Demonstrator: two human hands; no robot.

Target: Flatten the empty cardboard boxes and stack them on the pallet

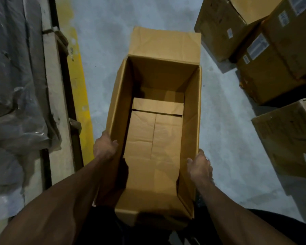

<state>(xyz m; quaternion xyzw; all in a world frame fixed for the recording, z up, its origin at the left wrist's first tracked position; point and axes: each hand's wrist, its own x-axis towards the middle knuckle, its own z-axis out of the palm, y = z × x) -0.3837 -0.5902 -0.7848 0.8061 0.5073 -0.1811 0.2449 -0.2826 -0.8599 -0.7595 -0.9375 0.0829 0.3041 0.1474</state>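
My left hand (pixel 105 147) grips the left wall of the open cardboard box (pixel 159 121) near its close end, thumb over the rim, fingers curled outside. My right hand (pixel 200 167) grips the right wall the same way, thumb hooked inside. Both walls taken at once, I judge, so I can rack the box sideways and collapse it; it stands upright, mouth towards me, nothing in it

Bottom flaps inside lie folded shut, the middle seam plain, one short flap overlapping at the far end. These probably need releasing before the walls will go flat. Far top flap (pixel 164 45) stands open, leaning away, creased. No print on this box that I can read

Box sits on grey floor (pixel 104 32), between a yellow floor line (pixel 78 82) on my left and stacked cartons (pixel 265 55) on my right. Cartons carry white labels (pixel 257 47); text too small and blurred to read. Left of the line, a wooden edge under plastic wrap (pixel 12 85), possibly the pallet, cannot tell
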